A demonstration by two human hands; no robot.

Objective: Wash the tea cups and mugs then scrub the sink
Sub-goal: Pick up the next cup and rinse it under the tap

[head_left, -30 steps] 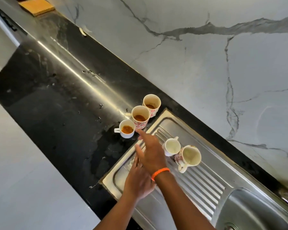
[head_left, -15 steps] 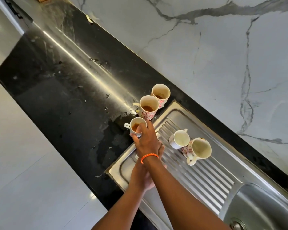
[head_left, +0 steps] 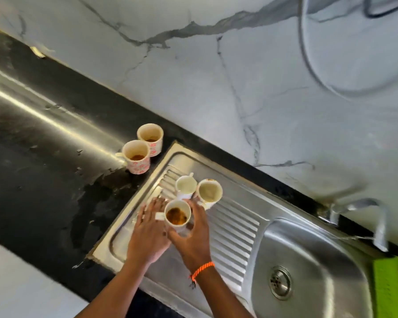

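Bare forearms, an orange braided wristband (head_left: 201, 270) on the right wrist

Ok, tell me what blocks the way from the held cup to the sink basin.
Nothing visible does. The right hand holds the small white cup over the ribbed drainboard, which runs bare to the sink basin. The other two cups sit behind.

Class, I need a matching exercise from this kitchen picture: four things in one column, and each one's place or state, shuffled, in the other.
Things:
1. right hand
2. left hand
3. floral mugs
4. tap

Places or states:
A. on the black counter
B. flat on the drainboard
C. holds a tea cup
D. by the wall, over the basin

Pairs: 1-C, 2-B, 3-A, 4-D
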